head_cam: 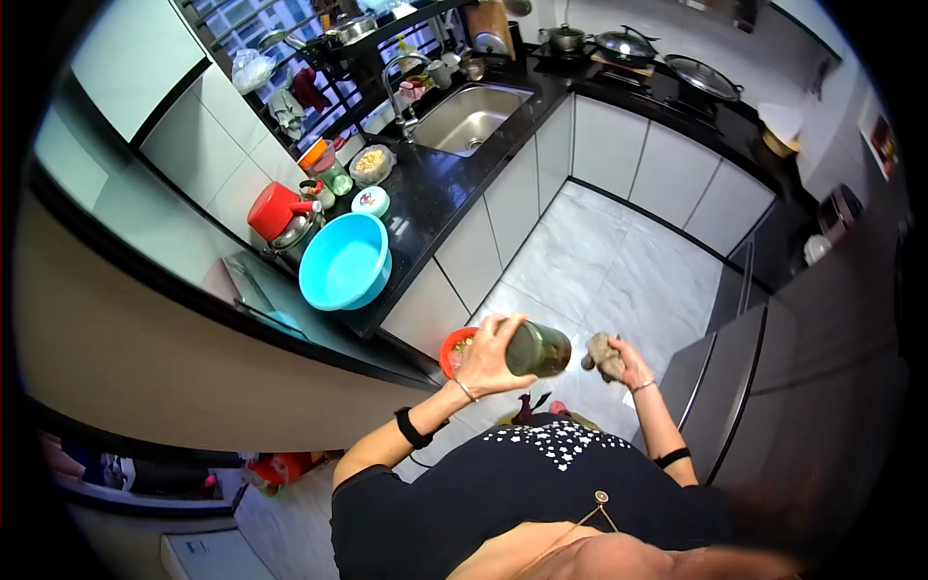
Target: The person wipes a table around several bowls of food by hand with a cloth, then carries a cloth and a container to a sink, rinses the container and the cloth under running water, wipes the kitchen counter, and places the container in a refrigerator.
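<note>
Before my body, my left hand grips a dark green glass jar by one end; the jar lies on its side in the air. To its right, my right hand holds a crumpled grey-brown cloth, apart from the jar. Partly hidden behind my left hand is a red container with small mixed contents I cannot name. A light blue plastic basin rests on the near end of the black counter at the left.
Beyond the basin are a round white-lidded tub, a bowl of pale food, a red pot-like container and a steel sink. Lidded pans stand on the far stove. A dark refrigerator stands close on the right.
</note>
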A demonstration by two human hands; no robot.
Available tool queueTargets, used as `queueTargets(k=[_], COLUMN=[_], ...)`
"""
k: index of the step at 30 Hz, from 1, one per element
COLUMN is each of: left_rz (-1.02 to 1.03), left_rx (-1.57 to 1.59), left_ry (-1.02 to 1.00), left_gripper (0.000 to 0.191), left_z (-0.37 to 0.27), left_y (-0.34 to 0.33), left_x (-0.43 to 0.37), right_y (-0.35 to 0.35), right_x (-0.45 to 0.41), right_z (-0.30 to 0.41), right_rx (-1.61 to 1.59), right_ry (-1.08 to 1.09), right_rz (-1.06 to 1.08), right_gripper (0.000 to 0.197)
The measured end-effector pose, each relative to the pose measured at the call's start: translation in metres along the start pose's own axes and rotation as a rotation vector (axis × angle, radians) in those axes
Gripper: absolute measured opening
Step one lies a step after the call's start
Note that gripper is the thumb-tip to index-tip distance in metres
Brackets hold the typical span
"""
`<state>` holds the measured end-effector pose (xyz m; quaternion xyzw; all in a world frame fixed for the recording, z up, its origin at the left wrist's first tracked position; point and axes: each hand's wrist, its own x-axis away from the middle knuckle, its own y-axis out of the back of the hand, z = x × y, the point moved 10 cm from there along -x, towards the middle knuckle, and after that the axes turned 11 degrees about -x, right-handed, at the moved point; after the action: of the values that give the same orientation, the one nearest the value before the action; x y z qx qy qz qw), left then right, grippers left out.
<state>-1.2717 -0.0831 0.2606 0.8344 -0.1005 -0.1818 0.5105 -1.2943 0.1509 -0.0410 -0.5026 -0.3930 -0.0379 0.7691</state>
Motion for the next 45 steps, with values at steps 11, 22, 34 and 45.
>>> queueTargets(k=[11,22,34,45], left_rz=[-0.293,-0.199,-0.199,-0.19], left_rx=[-0.232,-0.318,-0.289,-0.351], left_ry=[0.599,0.884,1.179,1.431], left_gripper=[0.086,0.088,0.089,0.098], left_z=[0.217,0.397,0.47,0.481], left_y=[0.043,0.048,0.028,0.023], left_x=[-0.137,-0.295,-0.354,-0.39], right_y=[-0.279,-0.533,-0.486,-0.576], right_x=[-0.269,-0.407,-0.542,-0.737], right_z=[0.106,0.059,0.176,0.42], right_rx=[0.607,1.825,2.452,2.432], right_ry=[0.116,1.013,0.809,0.776], right_rz=[0.199,0.82,1.216,0.517], right_gripper=[0.016,0.018,0.045,0.036])
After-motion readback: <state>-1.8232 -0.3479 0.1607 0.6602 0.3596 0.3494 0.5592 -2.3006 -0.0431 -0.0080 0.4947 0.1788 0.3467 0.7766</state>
